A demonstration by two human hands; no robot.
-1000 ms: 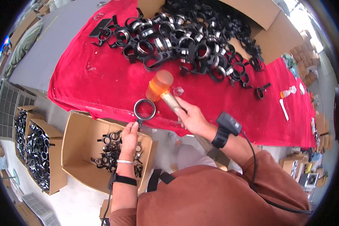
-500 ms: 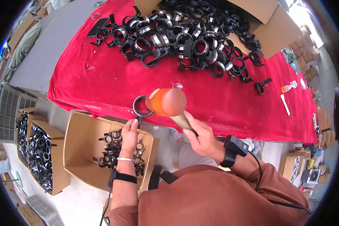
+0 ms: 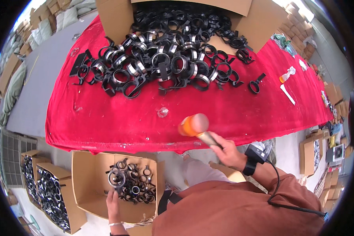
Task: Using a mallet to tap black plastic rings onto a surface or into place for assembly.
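Note:
Over the open cardboard box [image 3: 78,173] at the lower left, my left hand [image 3: 113,202] is closed at the short handle of a black ring with a handle [image 3: 117,185]. The ring is smeared by motion, and my fingertips show only partly. Inside the box below it lie several similar black rings [image 3: 139,185]. My right hand [image 3: 230,152] is wrapped round the wooden handle of a mallet with an orange head [image 3: 194,124]. The mallet head is raised above the front part of the red-covered table [image 3: 122,118], apart from any ring.
A large heap of black rings [image 3: 161,59] spills from a cardboard box [image 3: 259,29] at the table's back. One ring [image 3: 255,84] lies apart on the right, near a small orange bottle [image 3: 285,76] and a white strip [image 3: 288,94]. Filled boxes [image 3: 72,196] stand on the floor at left.
My left hand has moved from the table edge down over the box with the ring. My right hand and the mallet have shifted right and down. The view has tilted.

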